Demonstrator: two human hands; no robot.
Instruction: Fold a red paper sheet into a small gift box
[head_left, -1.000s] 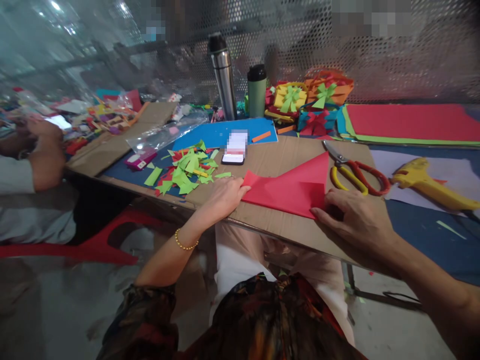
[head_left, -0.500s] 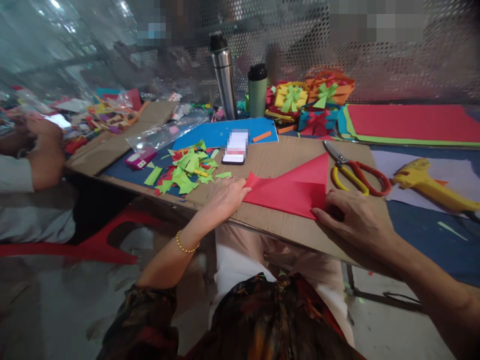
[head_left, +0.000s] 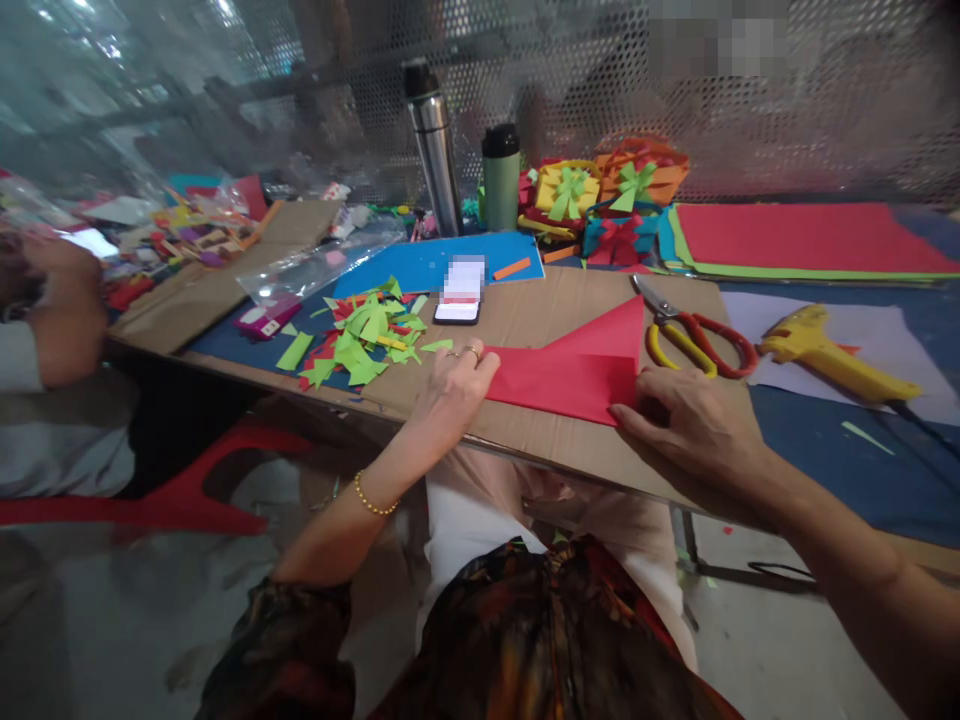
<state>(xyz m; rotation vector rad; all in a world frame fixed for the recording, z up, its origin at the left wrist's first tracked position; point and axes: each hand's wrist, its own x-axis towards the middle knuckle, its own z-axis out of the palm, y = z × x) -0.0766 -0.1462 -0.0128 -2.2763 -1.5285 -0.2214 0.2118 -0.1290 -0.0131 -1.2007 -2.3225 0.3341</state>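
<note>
A folded sheet of red paper (head_left: 571,362) lies on the brown cardboard (head_left: 555,300) in front of me, one flap rising to a point at its far right corner. My left hand (head_left: 454,385) is closed on the paper's left end, covering that edge. At the opposite end, my right hand (head_left: 679,415) pinches the near right corner between thumb and fingers. Just beyond that hand lie scissors (head_left: 701,342) with red and yellow handles. A phone (head_left: 460,290) with a lit screen rests behind the paper.
Green and red paper scraps (head_left: 367,335) are heaped to the left. A yellow glue gun (head_left: 836,350) lies on white paper at right. Behind stand a steel flask (head_left: 435,150), a green tumbler (head_left: 500,180) and small paper baskets (head_left: 566,190). Another person's arm (head_left: 64,310) is at far left.
My left hand has moved further over the paper's left end, pressing down the corner that stuck up there. My right hand keeps its hold. The whole view has shifted slightly.
</note>
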